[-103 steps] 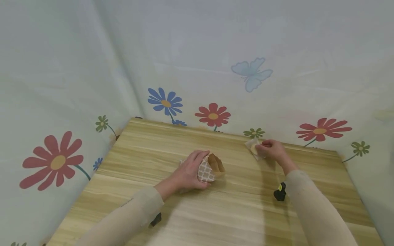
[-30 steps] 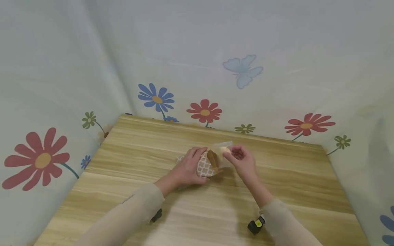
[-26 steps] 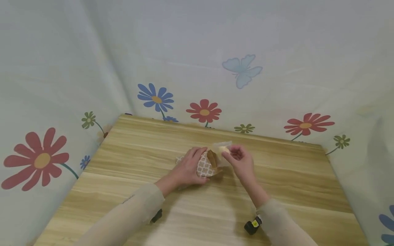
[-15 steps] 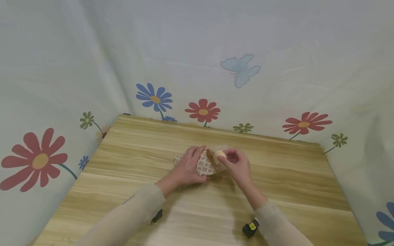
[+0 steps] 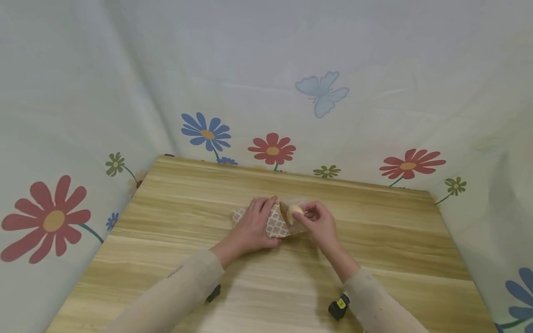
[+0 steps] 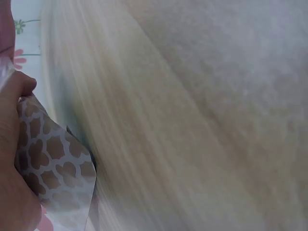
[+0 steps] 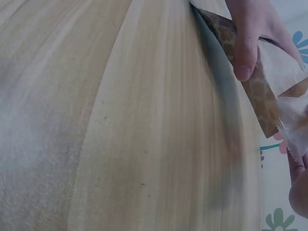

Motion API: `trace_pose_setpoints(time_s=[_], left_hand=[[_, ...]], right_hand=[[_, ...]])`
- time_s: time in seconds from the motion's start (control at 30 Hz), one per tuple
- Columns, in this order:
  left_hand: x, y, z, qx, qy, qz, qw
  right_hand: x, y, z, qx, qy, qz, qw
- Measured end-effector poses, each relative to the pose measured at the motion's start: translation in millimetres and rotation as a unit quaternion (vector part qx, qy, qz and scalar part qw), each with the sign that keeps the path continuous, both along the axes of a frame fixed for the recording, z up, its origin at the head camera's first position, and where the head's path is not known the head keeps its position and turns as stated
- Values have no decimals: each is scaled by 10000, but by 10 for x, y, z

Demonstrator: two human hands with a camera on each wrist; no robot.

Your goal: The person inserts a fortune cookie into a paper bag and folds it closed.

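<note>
A brown paper bag (image 5: pixel 276 223) with a white lattice pattern lies on its side on the wooden table, its mouth facing right. My left hand (image 5: pixel 250 229) grips it around the middle, fingers on the far side and thumb on the near side. My right hand (image 5: pixel 322 226) pinches a small clear packet (image 7: pixel 294 120) with a round, pale yellow, cookie-like piece (image 5: pixel 294 214) in it, right at the bag's mouth. In the right wrist view the packet overlaps the bag's opening; how far inside it reaches, I cannot tell. The bag's interior is mostly hidden.
The wood-grain table (image 5: pixel 183 194) runs back to a pale curtain (image 5: pixel 250 69) printed with flowers and a butterfly. Small black wrist cameras hang below both forearms, the right one (image 5: pixel 338 309) with a yellow mark.
My right hand has brought the packet from the table's back right leftward to the bag's mouth, creeping a little closer in the last second. The left hand keeps its grip.
</note>
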State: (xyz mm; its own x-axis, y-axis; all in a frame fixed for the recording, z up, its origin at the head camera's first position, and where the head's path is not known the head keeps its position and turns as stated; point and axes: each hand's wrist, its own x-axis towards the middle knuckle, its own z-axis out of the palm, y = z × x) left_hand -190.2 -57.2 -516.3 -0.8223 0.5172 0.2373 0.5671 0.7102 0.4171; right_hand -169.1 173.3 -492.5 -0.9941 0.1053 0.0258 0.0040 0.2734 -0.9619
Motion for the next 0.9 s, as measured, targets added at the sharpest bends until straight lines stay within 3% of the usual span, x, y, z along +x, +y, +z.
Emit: trace_pose_setpoints(time_s=[0.5, 0.9], left_hand=[[10, 28, -14, -311, 206, 129, 9992], [-6, 65, -22, 84, 70, 326, 9994]], right_hand=[[-78, 2, -22, 374, -152, 232, 9989], [-128, -135, 13, 201, 81, 98, 9997]])
